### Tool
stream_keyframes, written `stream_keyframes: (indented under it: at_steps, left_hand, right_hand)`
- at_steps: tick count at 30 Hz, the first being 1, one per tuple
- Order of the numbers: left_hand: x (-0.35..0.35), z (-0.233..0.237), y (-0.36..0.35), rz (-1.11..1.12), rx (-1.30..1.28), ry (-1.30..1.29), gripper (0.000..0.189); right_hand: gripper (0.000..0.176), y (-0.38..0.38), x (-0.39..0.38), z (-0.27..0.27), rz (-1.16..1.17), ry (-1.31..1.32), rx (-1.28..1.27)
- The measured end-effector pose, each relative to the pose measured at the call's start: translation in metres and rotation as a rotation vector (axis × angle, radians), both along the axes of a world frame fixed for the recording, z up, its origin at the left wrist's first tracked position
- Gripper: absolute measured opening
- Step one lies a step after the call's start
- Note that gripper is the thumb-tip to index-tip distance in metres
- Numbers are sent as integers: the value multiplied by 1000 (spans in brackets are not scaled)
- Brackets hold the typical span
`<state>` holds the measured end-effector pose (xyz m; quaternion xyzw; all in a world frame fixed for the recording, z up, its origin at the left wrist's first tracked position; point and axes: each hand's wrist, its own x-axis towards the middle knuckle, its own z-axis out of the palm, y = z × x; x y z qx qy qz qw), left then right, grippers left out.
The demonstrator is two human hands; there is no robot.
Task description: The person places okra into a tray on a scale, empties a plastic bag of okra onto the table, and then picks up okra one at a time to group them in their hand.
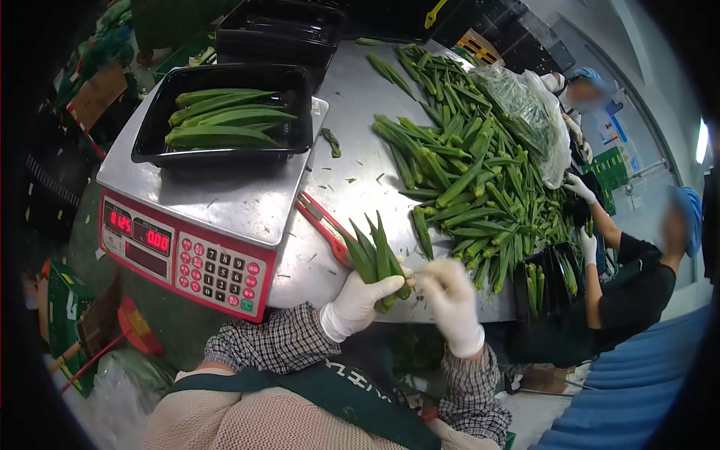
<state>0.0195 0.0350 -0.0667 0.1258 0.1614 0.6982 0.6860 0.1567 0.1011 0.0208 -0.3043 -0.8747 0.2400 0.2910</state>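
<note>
In a white glove, my left hand (354,306) is closed round several green okra pods (375,259) at the table's near edge, tips pointing up. Just right of them is my gloved right hand (450,300), blurred by motion, its fingers bent; whether it holds anything I cannot make out. A large okra pile (465,172) covers the table's right part. On the red scale (187,255) at the left sits a black tray (296,146) with several okra pods (225,120) inside. The scale's display shows red digits.
Red-handled pliers or a similar tool (324,225) lie beside the scale. Stacked black trays (277,34) stand at the back. A clear plastic bag (525,112) rests against the pile. At right, two co-workers in blue caps work near black trays (551,281) of okra.
</note>
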Motion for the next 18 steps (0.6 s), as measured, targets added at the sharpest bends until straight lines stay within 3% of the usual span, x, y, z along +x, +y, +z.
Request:
stream_keyframes:
  at_steps: [2,5,8,12,15,18]
  left_hand:
    - [-1,-3,0,-50,-11,4,47]
    - [-3,-3,1,-60,9,22,48]
    - [-4,3,0,-50,-7,10,48]
    - [-2,3,0,-56,-8,-1,48]
    - [-3,3,0,-69,-3,9,48]
    - [-3,0,1,-65,-4,39,49]
  right_hand:
    - [15,17,1,-3,-359,-107,-14]
    - [15,43,8,-38,-349,-396,156]
    - [15,53,13,-44,-353,-478,231]
    - [12,52,24,-10,-269,-290,499]
    - [10,37,31,16,-324,257,-365]
    - [10,40,36,20,-373,410,-353]
